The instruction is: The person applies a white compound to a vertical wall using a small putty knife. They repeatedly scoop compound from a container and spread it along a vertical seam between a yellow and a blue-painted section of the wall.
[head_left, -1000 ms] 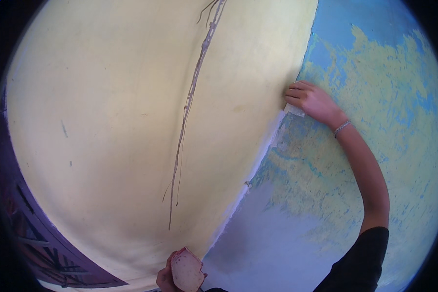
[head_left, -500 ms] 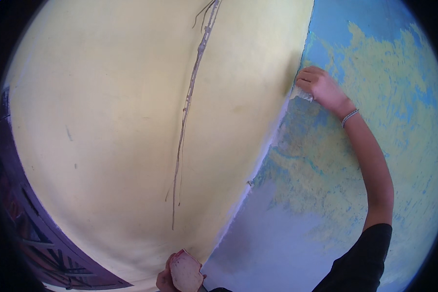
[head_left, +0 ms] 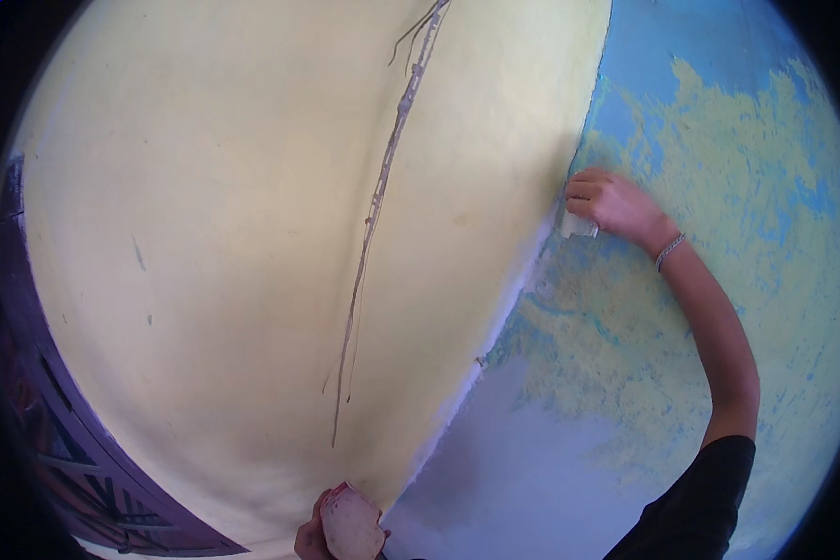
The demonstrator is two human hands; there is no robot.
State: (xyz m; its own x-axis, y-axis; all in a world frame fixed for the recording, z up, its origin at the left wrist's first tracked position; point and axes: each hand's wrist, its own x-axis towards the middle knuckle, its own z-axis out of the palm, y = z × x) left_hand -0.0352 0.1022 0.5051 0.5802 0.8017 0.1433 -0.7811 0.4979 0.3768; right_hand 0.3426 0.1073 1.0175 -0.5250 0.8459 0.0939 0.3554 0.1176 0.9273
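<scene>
My right hand [head_left: 609,202] is raised against a wall corner, pressing a small pale piece of sanding paper [head_left: 577,225] onto the blue and yellow patchy wall [head_left: 719,308]. A thin bracelet sits on that wrist. My left hand [head_left: 319,537] is low at the bottom edge, holding a worn reddish-white folded sheet [head_left: 351,523] near the cream wall [head_left: 215,261].
A thin wire or cable [head_left: 375,210] runs down the cream wall from the top. A dark purple metal grille [head_left: 56,467] stands at the lower left. The two walls meet at a whitish corner edge [head_left: 495,345].
My right hand moved up along the corner and has come back down a little, rubbing the blue wall. The left hand has stayed still.
</scene>
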